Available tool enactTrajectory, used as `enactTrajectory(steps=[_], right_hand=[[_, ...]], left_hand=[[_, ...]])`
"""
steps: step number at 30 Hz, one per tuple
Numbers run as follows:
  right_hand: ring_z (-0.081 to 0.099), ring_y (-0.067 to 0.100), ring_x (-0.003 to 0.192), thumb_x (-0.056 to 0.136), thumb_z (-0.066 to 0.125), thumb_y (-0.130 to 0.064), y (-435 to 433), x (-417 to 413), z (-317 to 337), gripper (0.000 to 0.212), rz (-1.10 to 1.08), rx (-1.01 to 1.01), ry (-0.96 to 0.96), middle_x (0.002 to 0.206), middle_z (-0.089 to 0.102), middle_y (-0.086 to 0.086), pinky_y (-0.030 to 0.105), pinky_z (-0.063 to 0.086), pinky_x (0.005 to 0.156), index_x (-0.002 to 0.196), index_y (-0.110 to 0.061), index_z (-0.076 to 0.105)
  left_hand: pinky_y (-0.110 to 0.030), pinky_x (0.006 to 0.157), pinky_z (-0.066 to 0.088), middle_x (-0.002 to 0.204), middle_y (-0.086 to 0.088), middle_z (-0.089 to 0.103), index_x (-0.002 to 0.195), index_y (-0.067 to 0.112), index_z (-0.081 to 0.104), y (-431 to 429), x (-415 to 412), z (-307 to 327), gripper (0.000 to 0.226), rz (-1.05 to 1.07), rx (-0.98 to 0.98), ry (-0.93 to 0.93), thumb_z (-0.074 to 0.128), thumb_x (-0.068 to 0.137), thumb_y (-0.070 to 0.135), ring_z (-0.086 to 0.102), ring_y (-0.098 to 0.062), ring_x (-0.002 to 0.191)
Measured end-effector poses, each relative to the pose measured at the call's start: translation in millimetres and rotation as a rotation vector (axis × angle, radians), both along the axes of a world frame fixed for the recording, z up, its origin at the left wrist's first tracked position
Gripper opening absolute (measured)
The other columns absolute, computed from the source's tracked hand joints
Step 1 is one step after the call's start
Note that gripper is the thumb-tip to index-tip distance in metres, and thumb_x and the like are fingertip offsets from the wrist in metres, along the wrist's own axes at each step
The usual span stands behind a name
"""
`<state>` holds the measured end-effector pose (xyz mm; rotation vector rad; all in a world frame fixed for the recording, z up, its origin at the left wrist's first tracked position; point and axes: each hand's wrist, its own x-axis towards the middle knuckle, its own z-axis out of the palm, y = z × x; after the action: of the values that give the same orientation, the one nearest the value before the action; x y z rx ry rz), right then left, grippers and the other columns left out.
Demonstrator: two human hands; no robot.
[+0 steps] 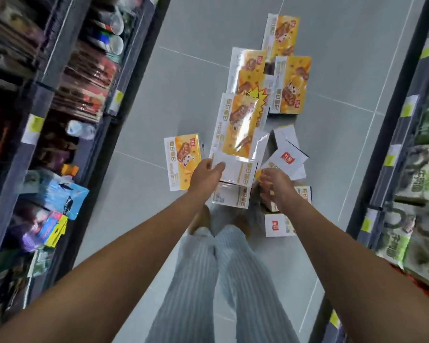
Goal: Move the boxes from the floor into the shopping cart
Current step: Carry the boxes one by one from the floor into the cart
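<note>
Several yellow-and-white boxes lie scattered and stacked on the grey tile floor (183, 95) in front of my feet. One long box (240, 125) rises from the pile toward me, its white near end (235, 167) between my hands. My left hand (204, 175) grips that end's left edge, thumb on the top face. My right hand (274, 185) is at its right corner with fingers curled against it. Other boxes lie flat at the left (182, 164), farther back (291, 85) and under my right wrist (279, 225). No shopping cart is in view.
Dark store shelves line both sides of the aisle: bottles and packets on the left shelf (67, 100), green bags on the right shelf (421, 184). My legs in striped trousers (208, 280) stand right behind the pile.
</note>
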<state>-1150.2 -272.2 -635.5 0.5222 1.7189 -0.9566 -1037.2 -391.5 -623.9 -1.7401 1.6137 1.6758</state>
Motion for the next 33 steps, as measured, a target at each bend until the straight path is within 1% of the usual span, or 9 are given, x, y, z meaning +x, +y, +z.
enactTrajectory(steps=[3,7,11,14,17,22,26,28,33], right_hand=[[0.058,0.015,0.079,0.099,0.046,-0.02,-11,-7,-52,0.012,0.036,0.023,0.077,0.088,0.059,0.001,0.034,0.051,0.09,0.088,-0.02,0.05],[0.069,0.023,0.1,0.097,0.049,-0.028,-15,-5,-98,0.011,-0.032,-0.047,0.008,0.102,0.07,0.004,0.043,0.053,0.094,0.087,-0.025,0.051],[0.071,0.02,0.087,0.099,0.045,-0.031,-26,4,-119,0.026,-0.049,-0.044,0.021,0.083,0.072,-0.001,0.039,0.054,0.089,0.078,-0.023,0.057],[0.07,0.019,0.081,0.099,0.044,-0.035,-37,12,-120,0.031,-0.081,-0.006,0.006,0.077,0.071,-0.003,0.041,0.052,0.09,0.075,-0.024,0.06],[0.07,0.022,0.085,0.098,0.043,-0.037,-45,15,-118,0.03,-0.098,0.022,0.007,0.082,0.071,0.0,0.044,0.052,0.096,0.077,-0.024,0.06],[0.068,0.018,0.073,0.098,0.042,-0.036,-59,26,-107,0.032,-0.172,0.018,0.0,0.076,0.069,0.0,0.038,0.053,0.084,0.075,-0.021,0.057],[0.071,0.022,0.079,0.1,0.038,-0.043,-78,28,-90,0.037,-0.191,-0.015,0.0,0.076,0.07,0.0,0.04,0.054,0.083,0.079,-0.022,0.06],[0.068,0.017,0.07,0.101,0.033,-0.046,-87,24,-79,0.04,-0.136,-0.007,0.033,0.075,0.067,0.0,0.034,0.053,0.073,0.083,-0.021,0.059],[0.065,0.016,0.067,0.099,0.038,-0.05,-104,21,-45,0.048,-0.005,0.015,0.044,0.083,0.064,0.003,0.025,0.049,0.053,0.129,-0.013,0.048]], left_hand=[[-0.019,0.079,0.034,0.12,0.01,0.045,0.14,0.011,0.039,-10,-5,-46,0.047,0.051,0.003,-0.026,0.048,0.098,0.031,0.045,-0.008,0.105],[-0.032,0.107,0.031,0.155,-0.003,0.03,0.151,0.014,0.022,-28,-4,-99,0.066,0.07,0.009,-0.069,0.047,0.096,0.041,0.034,-0.023,0.139],[-0.028,0.083,0.049,0.121,-0.004,0.063,0.133,0.015,0.05,-37,-4,-129,0.042,0.08,0.1,-0.017,0.047,0.097,0.036,0.062,-0.021,0.106],[-0.032,0.083,0.051,0.102,0.0,0.067,0.12,0.019,0.057,-39,-6,-132,0.03,0.107,0.125,0.004,0.048,0.096,0.035,0.065,-0.019,0.094],[-0.034,0.082,0.052,0.1,-0.002,0.068,0.115,0.018,0.057,-45,-7,-123,0.028,0.098,0.135,0.003,0.047,0.096,0.036,0.065,-0.019,0.089],[-0.029,0.07,0.05,0.095,-0.001,0.063,0.108,0.018,0.049,-63,0,-99,0.03,0.145,0.105,-0.042,0.044,0.096,0.045,0.061,-0.014,0.081],[-0.045,0.095,0.05,0.127,-0.004,0.057,0.136,0.029,0.045,-73,11,-74,0.051,0.097,0.026,-0.065,0.041,0.092,0.054,0.057,-0.024,0.111],[-0.048,0.097,0.048,0.129,-0.005,0.055,0.138,0.033,0.044,-77,17,-63,0.06,0.104,0.009,-0.06,0.039,0.084,0.061,0.055,-0.026,0.115],[-0.049,0.096,0.049,0.125,-0.005,0.052,0.133,0.032,0.05,-73,38,-28,0.071,0.204,-0.028,0.002,0.038,0.073,0.067,0.058,-0.025,0.113]])
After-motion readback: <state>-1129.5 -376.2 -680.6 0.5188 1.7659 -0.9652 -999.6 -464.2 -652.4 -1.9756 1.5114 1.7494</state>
